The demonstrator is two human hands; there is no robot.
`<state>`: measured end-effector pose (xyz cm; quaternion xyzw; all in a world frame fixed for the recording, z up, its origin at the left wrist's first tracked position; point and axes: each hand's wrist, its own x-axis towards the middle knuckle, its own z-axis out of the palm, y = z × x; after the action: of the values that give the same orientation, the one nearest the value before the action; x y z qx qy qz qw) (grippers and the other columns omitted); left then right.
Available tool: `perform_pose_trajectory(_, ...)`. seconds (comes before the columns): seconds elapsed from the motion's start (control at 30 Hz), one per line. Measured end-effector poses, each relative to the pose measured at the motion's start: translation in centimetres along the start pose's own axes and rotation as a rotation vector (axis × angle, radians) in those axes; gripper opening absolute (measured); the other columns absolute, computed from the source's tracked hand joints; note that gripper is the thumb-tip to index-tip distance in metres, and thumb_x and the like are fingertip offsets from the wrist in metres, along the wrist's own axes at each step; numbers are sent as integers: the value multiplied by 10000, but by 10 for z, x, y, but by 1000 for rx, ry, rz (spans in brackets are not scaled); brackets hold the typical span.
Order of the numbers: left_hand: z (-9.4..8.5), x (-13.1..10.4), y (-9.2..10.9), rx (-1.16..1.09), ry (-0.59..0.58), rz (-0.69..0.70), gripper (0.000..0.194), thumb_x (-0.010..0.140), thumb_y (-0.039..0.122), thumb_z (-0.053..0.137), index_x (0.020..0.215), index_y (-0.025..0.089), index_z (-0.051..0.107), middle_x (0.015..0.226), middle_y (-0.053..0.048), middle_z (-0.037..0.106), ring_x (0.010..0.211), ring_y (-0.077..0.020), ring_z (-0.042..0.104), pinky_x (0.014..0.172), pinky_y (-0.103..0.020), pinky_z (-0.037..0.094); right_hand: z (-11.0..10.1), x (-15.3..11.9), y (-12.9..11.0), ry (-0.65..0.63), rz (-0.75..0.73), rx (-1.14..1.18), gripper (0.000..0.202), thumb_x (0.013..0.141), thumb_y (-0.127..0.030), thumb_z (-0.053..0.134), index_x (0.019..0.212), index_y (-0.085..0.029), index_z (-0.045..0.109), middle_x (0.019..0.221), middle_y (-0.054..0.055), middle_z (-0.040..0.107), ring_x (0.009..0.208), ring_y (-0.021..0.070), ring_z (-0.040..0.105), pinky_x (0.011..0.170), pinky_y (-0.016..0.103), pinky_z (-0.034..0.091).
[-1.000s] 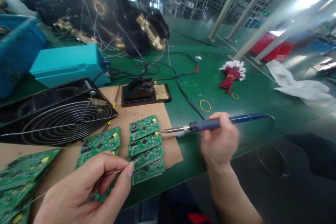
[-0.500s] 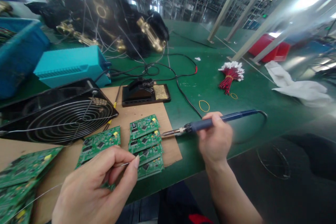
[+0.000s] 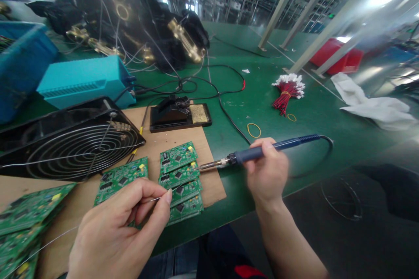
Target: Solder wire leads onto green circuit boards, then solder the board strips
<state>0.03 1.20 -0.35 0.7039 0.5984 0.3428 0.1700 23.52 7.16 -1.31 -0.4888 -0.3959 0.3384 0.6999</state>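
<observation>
My right hand (image 3: 267,172) grips a blue soldering iron (image 3: 250,155), its metal tip pointing left at the right edge of a green circuit board (image 3: 180,175). That board lies in an overlapping column of several boards on brown cardboard. Between thumb and forefinger, my left hand (image 3: 131,222) pinches a thin solder wire (image 3: 62,239); its free end reaches over the boards toward the iron's tip. Whether wire and tip touch is too small to tell. More circuit boards (image 3: 122,176) lie behind my left hand, and another stack (image 3: 32,209) is at the far left.
A black fan with a wire guard (image 3: 94,148) stands left, before a turquoise box (image 3: 85,79) and blue bin (image 3: 24,65). The iron stand with sponge (image 3: 180,115) sits behind the boards. Right are bundled red wires (image 3: 285,96), rubber bands (image 3: 253,130) and a white bag (image 3: 373,102).
The view has shifted very slightly. Both hands keep their grips, and the iron's tip stays at the same board's right edge.
</observation>
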Motion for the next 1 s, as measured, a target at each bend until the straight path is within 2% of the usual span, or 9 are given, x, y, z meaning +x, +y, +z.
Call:
perform_pose_trajectory(0.23, -1, -4, 3, -77, 20, -84, 225, 883, 423, 609, 770, 232, 650, 546, 59, 490, 460, -79, 475, 433, -185, 360, 1, 2, -3, 67, -5, 50, 254, 845, -351, 577, 658, -178, 586, 398, -91, 423, 267, 54, 360, 293, 153, 280)
perform_pose_trajectory(0.47, 3, 0, 1, -52, 6, -74, 268, 869, 439, 591, 707, 228, 622, 517, 67, 467, 425, -70, 423, 420, -193, 320, 1, 1, -2, 39, -4, -3, 271, 876, -350, 542, 663, -187, 576, 444, -75, 434, 299, 61, 376, 299, 166, 272)
perform_pose_trajectory(0.6, 3, 1, 6, -15, 1, -78, 247, 894, 408, 559, 725, 232, 599, 506, 80, 409, 422, -70, 395, 445, -207, 310, 0, 1, -1, 25, -25, -33, 269, 880, -328, 539, 653, -188, 575, 443, -75, 427, 304, 61, 383, 303, 167, 280)
perform_pose_trajectory(0.8, 4, 3, 15, 27, -11, -124, 252, 909, 402, 529, 734, 236, 601, 501, 80, 415, 428, -74, 398, 460, -227, 288, -1, 1, 1, 9, 1, 13, 262, 883, -332, 539, 671, -184, 582, 449, -78, 433, 302, 56, 375, 308, 164, 269)
perform_pose_trajectory(1.0, -1, 0, 13, -16, 7, -70, 235, 904, 413, 563, 759, 238, 624, 523, 66, 462, 456, -85, 447, 467, -212, 351, 1, 2, -2, 54, 30, 66, 260, 837, -358, 593, 653, -174, 593, 416, -89, 423, 274, 47, 352, 298, 153, 269)
